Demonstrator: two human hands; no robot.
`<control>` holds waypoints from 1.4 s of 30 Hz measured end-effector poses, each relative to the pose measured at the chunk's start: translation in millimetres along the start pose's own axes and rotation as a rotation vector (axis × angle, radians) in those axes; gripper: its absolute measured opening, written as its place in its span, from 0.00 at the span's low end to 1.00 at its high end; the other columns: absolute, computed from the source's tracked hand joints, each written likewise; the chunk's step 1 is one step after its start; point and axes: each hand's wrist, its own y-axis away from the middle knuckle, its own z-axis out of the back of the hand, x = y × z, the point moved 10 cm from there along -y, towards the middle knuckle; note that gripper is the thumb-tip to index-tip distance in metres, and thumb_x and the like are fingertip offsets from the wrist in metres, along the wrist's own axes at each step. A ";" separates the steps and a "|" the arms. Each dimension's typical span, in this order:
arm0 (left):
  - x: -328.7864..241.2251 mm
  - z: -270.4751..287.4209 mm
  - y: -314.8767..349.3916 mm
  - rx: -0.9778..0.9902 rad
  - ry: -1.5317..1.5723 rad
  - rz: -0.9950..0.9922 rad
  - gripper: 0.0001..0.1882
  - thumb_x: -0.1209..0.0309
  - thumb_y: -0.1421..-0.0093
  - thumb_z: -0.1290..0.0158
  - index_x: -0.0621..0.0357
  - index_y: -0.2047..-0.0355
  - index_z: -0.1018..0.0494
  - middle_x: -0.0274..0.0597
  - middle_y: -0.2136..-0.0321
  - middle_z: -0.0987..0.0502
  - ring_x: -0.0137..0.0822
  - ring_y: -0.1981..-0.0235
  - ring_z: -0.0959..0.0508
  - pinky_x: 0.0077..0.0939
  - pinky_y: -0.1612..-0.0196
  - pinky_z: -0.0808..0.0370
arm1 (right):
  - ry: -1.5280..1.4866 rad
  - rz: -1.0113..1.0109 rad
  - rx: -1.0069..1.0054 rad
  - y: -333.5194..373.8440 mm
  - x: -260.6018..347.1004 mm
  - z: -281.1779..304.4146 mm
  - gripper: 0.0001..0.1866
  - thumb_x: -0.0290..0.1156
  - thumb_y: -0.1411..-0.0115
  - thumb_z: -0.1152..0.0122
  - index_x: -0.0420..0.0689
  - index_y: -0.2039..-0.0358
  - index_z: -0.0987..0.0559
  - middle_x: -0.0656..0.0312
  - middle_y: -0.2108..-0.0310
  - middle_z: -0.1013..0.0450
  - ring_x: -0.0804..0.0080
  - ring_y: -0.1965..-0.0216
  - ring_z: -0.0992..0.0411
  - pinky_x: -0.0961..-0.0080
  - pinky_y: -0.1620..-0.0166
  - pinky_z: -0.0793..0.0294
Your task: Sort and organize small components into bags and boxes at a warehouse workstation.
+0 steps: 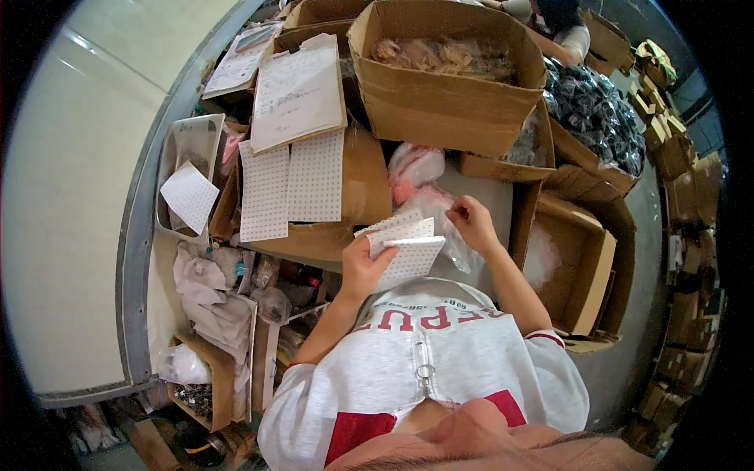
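Observation:
Folded white sheets of small printed labels [414,257] are gripped in my left hand [363,268], thumb on top, in front of my chest. To their right my right hand [474,225] is raised with its fingers curled together in a pinch; whatever lies between the fingertips is too small to make out. Just beside and below it are clear plastic bags [430,202], some with pink-red parts, lying on the grey table [487,188]. Two more label sheets [314,177] hang over the side of a cardboard box to the left of my hands.
Papers on a clipboard [298,94] top that box. A large carton [448,102] of plastic-wrapped items stands ahead. At right are an open carton [577,267] and black bagged pieces [593,114]. A white bin [188,141] is left. Another person [569,43] sits at the far side.

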 end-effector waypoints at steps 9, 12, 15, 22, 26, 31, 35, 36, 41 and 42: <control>-45.0 -28.8 3.8 0.144 -0.372 -0.253 0.15 0.78 0.52 0.37 0.62 0.61 0.23 0.49 0.62 0.22 0.43 0.64 0.20 0.28 0.62 0.25 | -0.097 0.657 0.116 40.7 148.8 22.0 0.08 0.24 0.47 0.38 0.41 0.65 0.24 0.55 0.66 0.28 0.56 0.62 0.30 0.66 0.60 0.29; -49.2 -32.2 6.5 0.171 -0.389 -0.297 0.15 0.78 0.52 0.37 0.63 0.62 0.23 0.49 0.62 0.22 0.43 0.64 0.20 0.29 0.62 0.24 | -0.139 0.589 0.309 41.7 143.2 8.1 0.09 0.25 0.48 0.38 0.40 0.65 0.24 0.54 0.66 0.28 0.54 0.62 0.30 0.65 0.60 0.30; -50.5 -36.1 7.0 0.192 -0.391 -0.321 0.14 0.78 0.52 0.37 0.63 0.63 0.23 0.49 0.63 0.22 0.44 0.64 0.20 0.29 0.62 0.25 | -0.116 0.584 0.341 45.0 143.2 6.7 0.09 0.24 0.48 0.38 0.40 0.66 0.24 0.54 0.67 0.28 0.54 0.62 0.29 0.64 0.60 0.30; -52.3 -46.2 5.8 0.243 -0.399 -0.363 0.14 0.78 0.51 0.39 0.64 0.62 0.24 0.50 0.64 0.22 0.47 0.64 0.21 0.30 0.61 0.26 | -0.064 0.539 0.203 50.2 133.0 11.5 0.08 0.27 0.50 0.37 0.41 0.69 0.24 0.55 0.69 0.28 0.53 0.66 0.28 0.63 0.63 0.28; -50.2 -48.0 5.0 0.250 -0.387 -0.342 0.15 0.78 0.51 0.39 0.64 0.61 0.24 0.51 0.64 0.22 0.47 0.64 0.21 0.31 0.61 0.26 | -0.046 0.563 0.146 53.3 127.9 11.7 0.08 0.29 0.50 0.37 0.43 0.71 0.25 0.55 0.70 0.28 0.53 0.66 0.28 0.61 0.63 0.28; -35.2 -44.9 2.8 0.214 -0.351 -0.193 0.15 0.77 0.51 0.39 0.65 0.61 0.25 0.52 0.65 0.22 0.47 0.64 0.21 0.31 0.60 0.26 | -0.106 0.577 0.169 53.2 119.0 8.6 0.06 0.23 0.51 0.37 0.41 0.71 0.25 0.57 0.71 0.28 0.59 0.68 0.27 0.67 0.65 0.28; -20.1 -29.7 0.3 0.144 -0.374 -0.130 0.15 0.76 0.51 0.39 0.65 0.61 0.24 0.52 0.64 0.22 0.47 0.63 0.21 0.30 0.60 0.26 | -0.387 0.174 0.215 24.5 43.5 21.0 0.04 0.21 0.48 0.41 0.39 0.70 0.25 0.53 0.72 0.27 0.68 0.72 0.29 0.73 0.66 0.29; -18.6 -20.4 -1.5 0.101 -0.390 -0.107 0.15 0.77 0.51 0.39 0.65 0.61 0.24 0.50 0.65 0.21 0.40 0.63 0.21 0.29 0.59 0.26 | -0.369 0.069 0.140 13.5 8.3 30.0 0.05 0.21 0.48 0.41 0.39 0.70 0.25 0.52 0.73 0.27 0.70 0.72 0.30 0.73 0.66 0.29; -8.8 1.1 -5.5 0.036 -0.301 -0.016 0.15 0.77 0.50 0.39 0.66 0.61 0.24 0.45 0.65 0.19 0.32 0.65 0.21 0.26 0.60 0.26 | 0.026 0.013 0.092 18.0 -107.0 0.2 0.07 0.23 0.50 0.40 0.39 0.69 0.27 0.49 0.73 0.27 0.55 0.70 0.27 0.67 0.65 0.29; -7.1 1.9 -5.5 0.034 -0.299 -0.015 0.15 0.77 0.50 0.39 0.66 0.61 0.24 0.45 0.65 0.19 0.32 0.65 0.21 0.26 0.60 0.26 | 0.030 -0.050 0.155 23.3 -114.2 -15.9 0.09 0.22 0.50 0.41 0.39 0.67 0.28 0.50 0.71 0.27 0.55 0.69 0.28 0.67 0.64 0.29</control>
